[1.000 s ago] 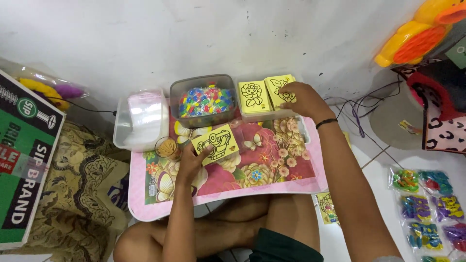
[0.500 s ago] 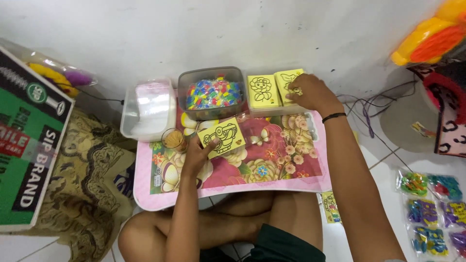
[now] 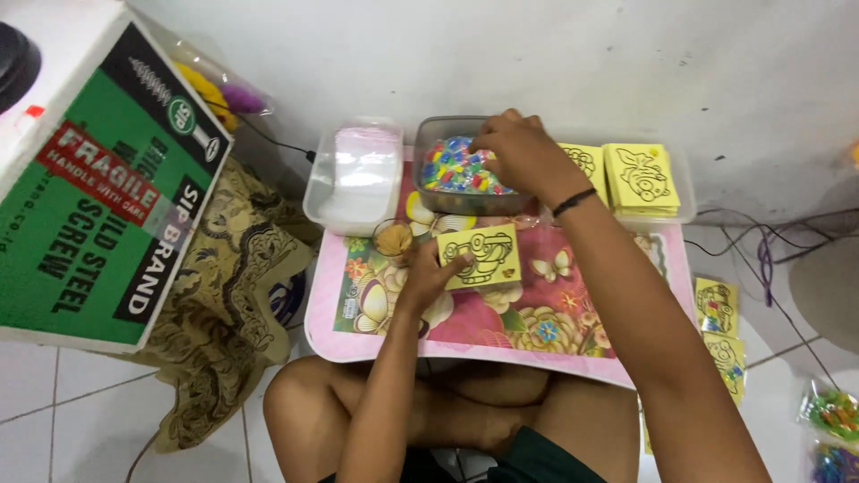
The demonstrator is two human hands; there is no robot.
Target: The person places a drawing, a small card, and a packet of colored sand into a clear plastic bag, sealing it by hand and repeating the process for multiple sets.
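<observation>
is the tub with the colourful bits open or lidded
Open: the right hand reaches straight into the clear tub, its colourful pieces exposed, no lid on it.

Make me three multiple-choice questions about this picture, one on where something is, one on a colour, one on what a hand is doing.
1. Where is the right hand?
A. Over the tub of coloured pieces
B. On the cardboard box
C. On the floor tiles

2. What colour is the card under the left hand?
A. Blue
B. Yellow
C. White

3. What is the left hand doing?
A. Hanging free in the air
B. Lifting the clear lidded container
C. Resting on the card's edge, on the pink floral lap table

Answers:
1. A, the fingers reach down into the grey tub at the table's far edge.
2. B, the card is yellow with a black line drawing.
3. C, the thumb lies on the card's left edge, and the card lies flat on the table.
</observation>
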